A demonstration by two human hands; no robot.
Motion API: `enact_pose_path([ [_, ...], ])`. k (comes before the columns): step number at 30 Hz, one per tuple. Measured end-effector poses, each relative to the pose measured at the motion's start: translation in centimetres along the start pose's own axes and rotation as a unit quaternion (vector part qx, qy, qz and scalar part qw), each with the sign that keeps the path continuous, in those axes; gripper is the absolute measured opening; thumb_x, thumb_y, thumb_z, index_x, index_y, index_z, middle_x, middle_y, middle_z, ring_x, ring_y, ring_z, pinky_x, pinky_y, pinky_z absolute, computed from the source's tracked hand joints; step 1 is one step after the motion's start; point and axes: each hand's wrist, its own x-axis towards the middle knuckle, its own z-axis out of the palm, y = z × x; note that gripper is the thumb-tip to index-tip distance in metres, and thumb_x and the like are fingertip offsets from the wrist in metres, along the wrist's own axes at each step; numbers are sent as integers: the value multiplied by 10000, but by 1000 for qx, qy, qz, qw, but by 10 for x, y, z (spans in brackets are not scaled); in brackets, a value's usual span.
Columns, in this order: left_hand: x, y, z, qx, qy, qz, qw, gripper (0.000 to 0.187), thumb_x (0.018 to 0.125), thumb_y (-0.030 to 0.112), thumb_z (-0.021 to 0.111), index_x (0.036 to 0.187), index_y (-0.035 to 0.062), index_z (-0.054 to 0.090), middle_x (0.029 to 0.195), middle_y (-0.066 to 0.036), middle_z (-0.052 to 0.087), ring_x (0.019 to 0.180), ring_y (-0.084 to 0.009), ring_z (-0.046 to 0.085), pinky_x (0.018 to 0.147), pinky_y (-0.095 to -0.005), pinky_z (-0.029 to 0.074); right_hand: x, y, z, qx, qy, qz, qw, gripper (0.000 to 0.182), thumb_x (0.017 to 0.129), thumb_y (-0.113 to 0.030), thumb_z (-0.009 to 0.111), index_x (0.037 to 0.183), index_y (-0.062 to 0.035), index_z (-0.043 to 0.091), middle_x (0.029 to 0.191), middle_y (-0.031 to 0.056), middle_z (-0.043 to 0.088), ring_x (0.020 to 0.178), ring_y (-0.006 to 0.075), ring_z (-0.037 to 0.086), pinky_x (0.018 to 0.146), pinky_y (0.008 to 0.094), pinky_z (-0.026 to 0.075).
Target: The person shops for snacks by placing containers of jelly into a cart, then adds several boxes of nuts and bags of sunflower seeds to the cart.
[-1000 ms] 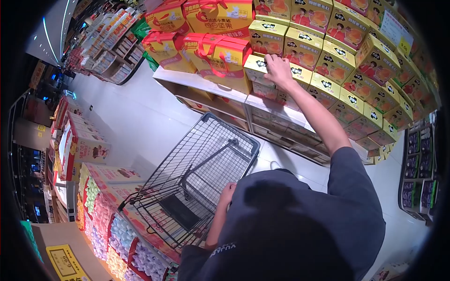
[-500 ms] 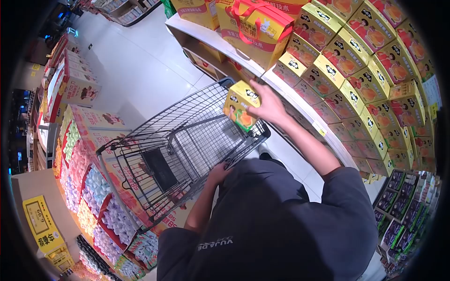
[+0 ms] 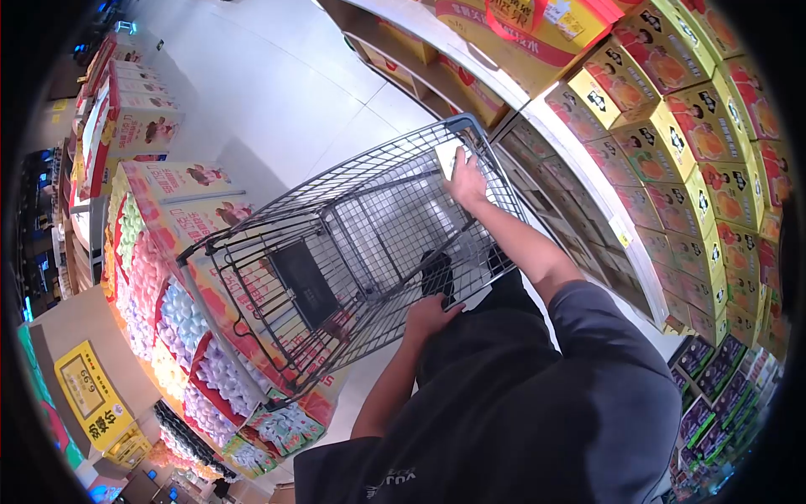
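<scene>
My right hand (image 3: pixel 467 181) reaches down into the far end of a wire shopping cart (image 3: pixel 277 214) and is closed on a small box (image 3: pixel 446 158), of which only a pale face shows. My left hand (image 3: pixel 429 316) grips the cart's handle at the near end. The cart basket looks otherwise bare apart from its dark folded child seat (image 3: pixel 304 282). To the right, a stack of yellow and red boxes with orange pictures (image 3: pixel 672 134) fills the shelves.
Large yellow gift boxes with red ribbons (image 3: pixel 537 29) sit on the shelf top beyond the cart. A floor display of colourful packs (image 3: pixel 172 311) presses against the cart's left side. Pale tiled floor (image 3: pixel 252 84) stretches ahead. Dark purple cartons (image 3: pixel 714 395) stand at lower right.
My right hand pulled a yellow box off the shelf stack, carried it down and left over the cart rim, and now holds it low inside the cart. The view tilted downward.
</scene>
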Motion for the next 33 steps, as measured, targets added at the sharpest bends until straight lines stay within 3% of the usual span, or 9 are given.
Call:
enact_pose_path([
  [10, -3, -2, 10, 4, 12, 19, 1000, 665, 833, 659, 537, 1005, 23, 626, 921, -177, 671, 902, -361, 645, 772, -454, 505, 37, 32, 49, -36, 26, 26, 999, 787, 802, -220, 727, 1447, -151, 281, 1349, 235, 382, 1184, 389, 497, 906, 491, 490],
  [12, -3, -1, 11, 3, -1, 21, 1000, 659, 834, 654, 539, 1004, 23, 629, 924, -183, 670, 904, -362, 644, 775, -455, 505, 32, 32, 56, -52, 77, 17, 996, 701, 831, -168, 678, 1432, -125, 319, 1418, 222, 335, 1278, 361, 415, 998, 543, 401],
  [16, -4, 6, 0, 6, -23, 10, 1000, 656, 832, 647, 545, 992, 18, 639, 923, -212, 669, 904, -370, 645, 778, -460, 504, 16, 28, 63, -61, 215, -19, 974, 556, 807, -76, 611, 1341, -85, 454, 1414, 229, 365, 1272, 359, 437, 1006, 508, 416],
  [18, -3, 2, 4, 18, -11, 21, 1000, 662, 830, 646, 546, 1004, 15, 642, 921, -219, 671, 904, -374, 645, 782, -463, 503, -24, 8, 20, 126, 151, -47, 979, 468, 793, -80, 615, 1252, -55, 530, 1352, 211, 454, 1213, 346, 502, 978, 447, 450],
  [22, -3, 4, 5, 17, 19, 20, 999, 685, 826, 643, 550, 1076, 12, 647, 941, -231, 678, 919, -389, 645, 797, -472, 501, -89, 4, -87, 199, 209, -145, 946, 376, 787, -99, 630, 1155, -37, 592, 1207, 175, 578, 1126, 326, 569, 934, 408, 473],
  [24, 0, 2, 4, 17, 8, 20, 1000, 690, 828, 640, 549, 1105, 15, 643, 958, -232, 678, 930, -392, 643, 807, -471, 500, -106, 32, -150, 173, 410, -216, 869, 299, 773, -133, 648, 1063, -63, 629, 1082, 112, 647, 1049, 275, 606, 893, 392, 464],
  [28, 7, 0, 6, 22, -7, 13, 1000, 708, 831, 645, 543, 1138, 15, 644, 992, -237, 677, 956, -398, 641, 827, -465, 500, -113, 107, -274, -2, 562, -158, 812, 291, 746, -156, 689, 1023, -75, 650, 1022, 93, 664, 1012, 263, 615, 898, 395, 420],
  [31, 9, 0, 6, 7, 11, 18, 1000, 713, 830, 651, 542, 1151, 23, 646, 999, -232, 679, 978, -393, 641, 849, -457, 497, -118, 138, -320, -92, 552, -105, 822, 388, 732, -189, 721, 1097, -92, 634, 1139, 94, 628, 1069, 243, 589, 920, 399, 395],
  [33, 7, 9, -1, 18, 10, 12, 1000, 712, 829, 653, 544, 1158, 30, 646, 1007, -230, 679, 989, -390, 640, 859, -455, 495, -120, 146, -332, -171, 494, 1, 852, 557, 703, -220, 770, 1218, -121, 582, 1288, 100, 552, 1148, 243, 546, 912, 402, 402],
])
